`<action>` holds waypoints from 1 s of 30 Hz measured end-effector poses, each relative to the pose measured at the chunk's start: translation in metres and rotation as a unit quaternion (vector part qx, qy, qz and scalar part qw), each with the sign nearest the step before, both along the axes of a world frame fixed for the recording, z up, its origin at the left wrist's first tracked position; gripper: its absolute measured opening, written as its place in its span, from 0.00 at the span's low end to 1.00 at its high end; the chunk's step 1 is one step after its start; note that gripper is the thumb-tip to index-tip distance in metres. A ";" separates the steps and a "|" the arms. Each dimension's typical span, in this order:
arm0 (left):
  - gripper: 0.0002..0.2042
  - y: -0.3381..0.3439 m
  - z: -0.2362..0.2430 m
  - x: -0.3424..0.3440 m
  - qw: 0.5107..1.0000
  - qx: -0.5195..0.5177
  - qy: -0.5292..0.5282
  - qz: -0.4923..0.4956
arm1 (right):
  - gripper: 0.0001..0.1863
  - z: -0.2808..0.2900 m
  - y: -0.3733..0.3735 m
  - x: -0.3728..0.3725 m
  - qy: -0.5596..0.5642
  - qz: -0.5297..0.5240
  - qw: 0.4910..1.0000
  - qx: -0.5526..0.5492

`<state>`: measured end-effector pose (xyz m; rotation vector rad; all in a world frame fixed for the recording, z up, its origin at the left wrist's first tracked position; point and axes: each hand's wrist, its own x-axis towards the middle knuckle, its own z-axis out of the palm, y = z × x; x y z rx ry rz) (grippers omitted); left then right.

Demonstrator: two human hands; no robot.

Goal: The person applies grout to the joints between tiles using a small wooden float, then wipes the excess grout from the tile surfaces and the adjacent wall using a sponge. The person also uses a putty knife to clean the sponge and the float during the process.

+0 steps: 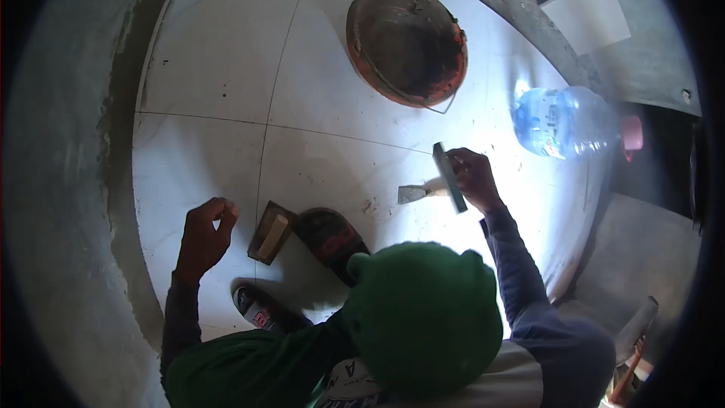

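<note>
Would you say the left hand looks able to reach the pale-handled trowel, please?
Probably yes: the left hand appears near the pale-handled trowel, with nothing visible between them; the black sandal is on its far side.

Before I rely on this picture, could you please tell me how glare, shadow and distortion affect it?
Head view: glare washes out the floor right of the right hand, though the green strip it holds shows clearly; head view, left: the left hand looks dark, poorly lit; head view, rim: the picture bows and fades to black corners.
</note>
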<state>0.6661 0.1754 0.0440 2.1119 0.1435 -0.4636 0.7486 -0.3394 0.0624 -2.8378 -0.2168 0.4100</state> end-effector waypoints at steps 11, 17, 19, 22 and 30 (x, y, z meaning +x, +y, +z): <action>0.19 -0.041 0.025 -0.007 0.984 -0.092 0.148 0.028 | 0.20 -0.041 -0.023 0.065 0.041 -0.328 0.682 0.652; 0.16 -0.055 0.081 0.010 0.985 -0.046 0.165 0.000 | 0.17 -0.006 -0.031 0.093 0.021 -0.293 0.617 0.730; 0.16 -0.060 0.084 0.013 0.989 -0.062 0.132 0.010 | 0.16 -0.005 -0.039 0.089 0.003 -0.310 0.588 0.747; 0.15 -0.062 0.082 0.025 0.990 0.004 0.132 -0.041 | 0.18 -0.030 -0.051 0.078 0.010 -0.286 0.687 0.668; 0.04 -0.078 0.090 0.078 0.958 0.072 0.025 -0.276 | 0.26 -0.020 -0.041 -0.006 0.017 -0.329 0.580 0.745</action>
